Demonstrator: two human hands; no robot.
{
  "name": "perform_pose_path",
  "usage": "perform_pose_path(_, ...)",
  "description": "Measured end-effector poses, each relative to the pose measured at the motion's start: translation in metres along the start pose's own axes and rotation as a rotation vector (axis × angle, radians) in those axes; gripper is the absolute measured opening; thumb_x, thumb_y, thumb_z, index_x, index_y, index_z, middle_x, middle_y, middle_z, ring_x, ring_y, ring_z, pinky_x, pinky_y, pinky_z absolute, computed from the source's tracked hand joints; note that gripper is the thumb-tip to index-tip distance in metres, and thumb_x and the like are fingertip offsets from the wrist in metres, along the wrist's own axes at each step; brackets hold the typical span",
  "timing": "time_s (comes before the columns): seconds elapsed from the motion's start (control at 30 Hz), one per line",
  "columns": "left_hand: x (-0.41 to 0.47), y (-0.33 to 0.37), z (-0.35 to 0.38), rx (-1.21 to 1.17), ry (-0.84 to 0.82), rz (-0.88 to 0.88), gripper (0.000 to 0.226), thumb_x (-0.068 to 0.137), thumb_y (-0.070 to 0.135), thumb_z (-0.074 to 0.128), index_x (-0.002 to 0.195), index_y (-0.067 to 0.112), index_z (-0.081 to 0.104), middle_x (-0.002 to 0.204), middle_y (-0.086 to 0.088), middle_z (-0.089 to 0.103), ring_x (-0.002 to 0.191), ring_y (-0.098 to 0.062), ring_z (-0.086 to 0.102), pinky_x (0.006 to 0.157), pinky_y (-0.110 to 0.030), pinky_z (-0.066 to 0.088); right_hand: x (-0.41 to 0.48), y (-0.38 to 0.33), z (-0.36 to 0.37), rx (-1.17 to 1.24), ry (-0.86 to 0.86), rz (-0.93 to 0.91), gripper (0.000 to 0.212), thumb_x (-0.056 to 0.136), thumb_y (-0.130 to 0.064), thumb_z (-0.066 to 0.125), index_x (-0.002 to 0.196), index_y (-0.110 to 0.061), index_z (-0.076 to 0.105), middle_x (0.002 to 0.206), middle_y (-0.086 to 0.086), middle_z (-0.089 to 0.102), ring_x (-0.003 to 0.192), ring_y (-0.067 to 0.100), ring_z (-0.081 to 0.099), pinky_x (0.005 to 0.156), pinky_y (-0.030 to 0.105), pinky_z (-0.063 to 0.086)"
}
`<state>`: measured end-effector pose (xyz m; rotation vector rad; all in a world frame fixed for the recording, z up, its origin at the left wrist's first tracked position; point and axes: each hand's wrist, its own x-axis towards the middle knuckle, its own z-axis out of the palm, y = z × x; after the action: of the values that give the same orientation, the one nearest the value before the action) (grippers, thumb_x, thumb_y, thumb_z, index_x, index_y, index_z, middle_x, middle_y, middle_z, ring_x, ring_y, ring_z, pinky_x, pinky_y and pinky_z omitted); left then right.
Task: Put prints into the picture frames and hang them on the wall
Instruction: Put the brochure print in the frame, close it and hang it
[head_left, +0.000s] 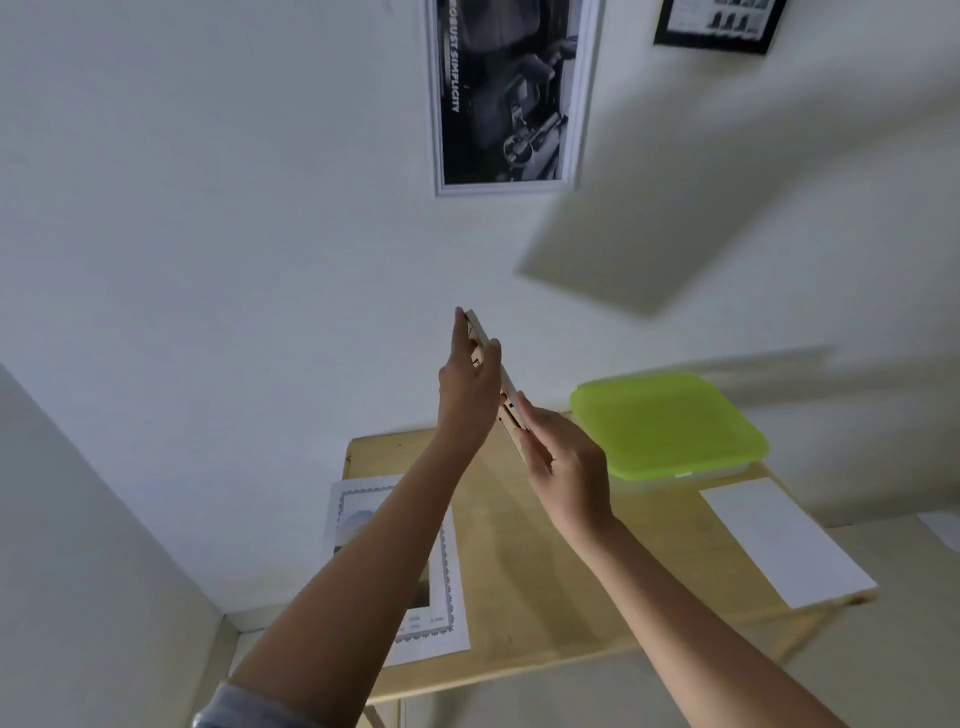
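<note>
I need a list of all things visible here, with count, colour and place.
picture frame: one, light wood, edge-on, held up before the wall
poster: one, black-and-white, white frame, on wall
framed picture: one, black frame, wall, top right
container: one, green lid, table's back
print: one, ornate border, table's left
paper sheet: one, white, table's right
table: one, light wood, below the wall
left grip: one, bare, holds frame's upper part
right grip: one, bare, touches frame's lower end
</note>
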<state>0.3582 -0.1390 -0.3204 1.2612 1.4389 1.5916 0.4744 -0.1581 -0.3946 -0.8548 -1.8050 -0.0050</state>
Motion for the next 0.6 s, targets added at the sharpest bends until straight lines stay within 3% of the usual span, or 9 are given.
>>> perform_pose_path(0.07,0.007,0.004,-0.016,0.067,0.022,0.047,0.055,0.098,0.028,0.041,0.147,0.029,0.016,0.088,0.009,0.053,0.081,-0.023,0.058,0.073,-0.053,0.055,0.006,-0.01,0.01,0.0,-0.032,-0.035,0.038,0.09,-0.012,0.055,0.128,-0.012,0.054,0.109,0.0,0.068,0.089,0.015,0.066,0.074,0.028,0.054)
perform_pose_path(0.17,0.018,0.01,-0.046,0.135,0.107,0.115,0.048,0.099,0.027,0.036,0.145,0.023,0.024,0.073,0.004,0.052,0.063,-0.019,0.049,0.058,-0.035,0.05,0.017,-0.029,0.029,0.054,-0.076,-0.092,0.039,0.091,-0.016,0.057,0.13,-0.013,0.053,0.12,0.0,0.064,0.103,0.011,0.063,0.084,0.025,0.053)
perform_pose_path(0.23,0.024,0.014,-0.066,0.134,0.137,0.153,0.044,0.099,0.022,0.035,0.142,0.021,0.03,0.082,-0.003,0.06,0.061,-0.015,0.052,0.054,-0.025,0.046,0.025,-0.039,0.042,0.109,-0.124,-0.142,0.041,0.091,-0.019,0.057,0.131,-0.013,0.051,0.123,0.002,0.062,0.109,0.009,0.06,0.091,0.021,0.049)
perform_pose_path(0.33,0.04,0.022,-0.094,0.078,0.176,0.163,0.041,0.099,0.017,0.035,0.14,0.019,0.035,0.098,-0.003,0.063,0.077,-0.01,0.062,0.053,-0.014,0.049,0.041,-0.041,0.062,0.226,-0.235,-0.187,0.039,0.094,-0.025,0.051,0.131,-0.011,0.051,0.127,0.006,0.058,0.117,0.009,0.055,0.096,0.025,0.048)
perform_pose_path(0.43,0.061,0.035,-0.121,-0.002,0.194,0.17,0.041,0.099,0.014,0.036,0.14,0.016,0.034,0.091,-0.001,0.062,0.071,-0.008,0.062,0.048,-0.023,0.05,0.074,-0.023,0.077,0.282,-0.249,-0.128,0.037,0.093,-0.025,0.047,0.127,-0.011,0.053,0.127,0.005,0.058,0.113,0.011,0.058,0.092,0.028,0.051)
perform_pose_path(0.53,0.086,0.05,-0.149,-0.022,0.25,0.226,0.036,0.099,0.013,0.037,0.134,0.02,0.039,0.086,0.002,0.064,0.068,-0.004,0.064,0.058,-0.037,0.052,0.123,0.002,0.092,0.235,-0.105,0.004,0.033,0.092,-0.019,0.051,0.123,-0.008,0.055,0.123,0.007,0.059,0.114,0.016,0.055,0.097,0.032,0.048)
perform_pose_path(0.6,0.1,0.061,-0.167,-0.049,0.283,0.258,0.033,0.099,0.014,0.037,0.131,0.022,0.041,0.085,0.003,0.065,0.069,-0.002,0.065,0.057,-0.033,0.053,0.156,0.009,0.099,0.267,-0.113,0.134,0.037,0.093,-0.018,0.051,0.129,-0.01,0.051,0.128,0.004,0.054,0.113,0.016,0.054,0.09,0.024,0.049)
